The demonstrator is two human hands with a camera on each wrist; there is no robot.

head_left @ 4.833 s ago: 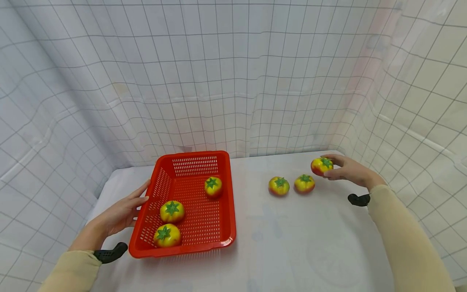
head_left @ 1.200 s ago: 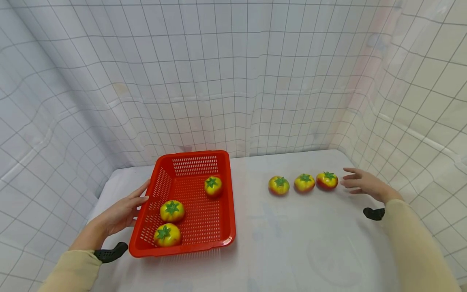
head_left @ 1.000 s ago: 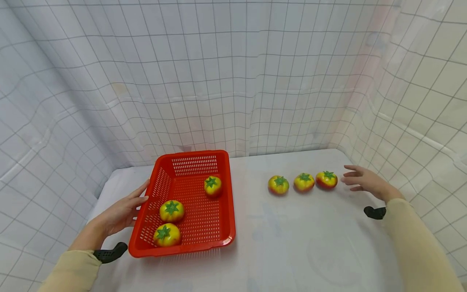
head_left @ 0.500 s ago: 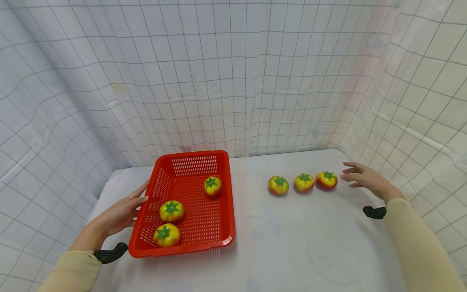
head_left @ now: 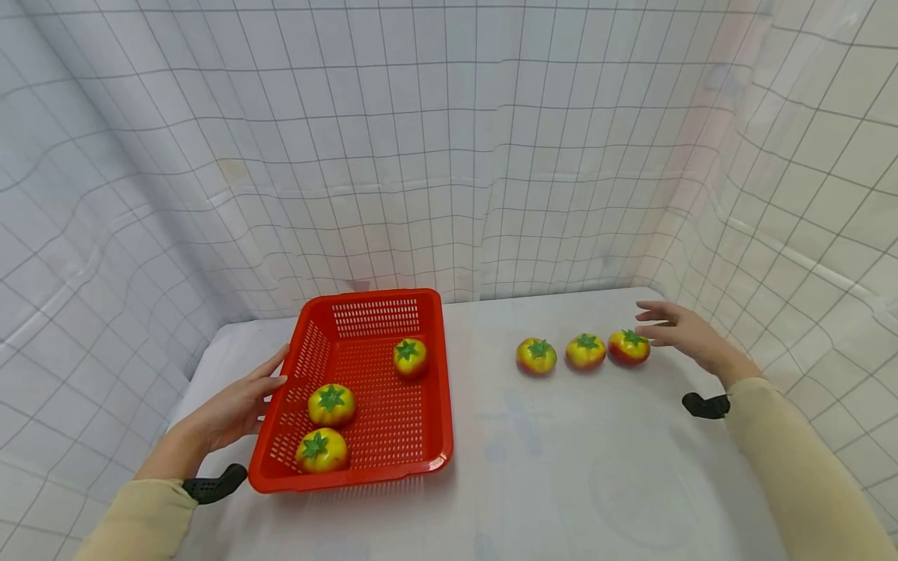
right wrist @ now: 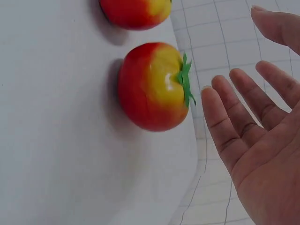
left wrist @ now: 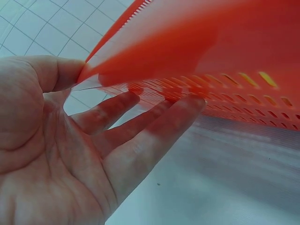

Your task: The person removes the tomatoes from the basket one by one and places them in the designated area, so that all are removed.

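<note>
A red plastic basket (head_left: 365, 472) with slotted walls stands left of centre and holds three yellow-red toy tomatoes (head_left: 332, 405) with green star-shaped tops. My left hand (head_left: 228, 409) grips its left rim; in the left wrist view the thumb is at the rim's edge, with the other fingers against the slotted wall (left wrist: 225, 96) below. On the right, three more toy tomatoes stand in a row. My right hand (head_left: 684, 335) is close to the rightmost tomato (head_left: 628, 347), its fingers apart, holding nothing. In the right wrist view, that tomato (right wrist: 152, 89) sits beyond the fingertips.
The other two row tomatoes are the left one (head_left: 536, 357) and the middle one (head_left: 585, 352). A white table (head_left: 547, 460) lies beneath everything. Grid-patterned white curtains (head_left: 449, 156) enclose it at the back and both sides.
The right hand set its tomato down at the row's right end, let go and drew off to the right. Now it has come back left and over it. Left hand and basket stay put.
</note>
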